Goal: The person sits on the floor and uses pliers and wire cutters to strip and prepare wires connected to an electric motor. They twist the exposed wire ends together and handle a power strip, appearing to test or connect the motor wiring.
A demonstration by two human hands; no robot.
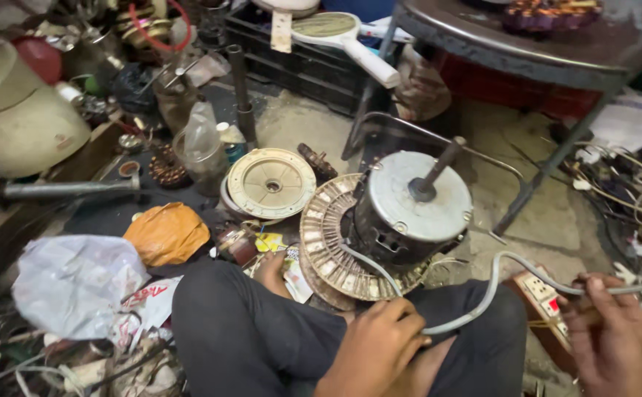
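Observation:
A grey electric motor (409, 209) with a dark shaft pointing up rests on a round winding core (321, 239) just beyond my knees. A grey cable (493, 283) runs from the motor in a loop across my lap. My left hand (372, 349) pinches the cable near its lower bend. My right hand (611, 334) grips the same cable farther along, over a wooden switch board with sockets (541, 294).
A cream round motor cover (271, 182) lies left of the motor. An orange bag (166, 233), a clear plastic bag (71, 283), a metal pipe (56, 190) and scrap crowd the left. A metal table (526, 44) stands at the back right, tangled wires (629, 191) beside it.

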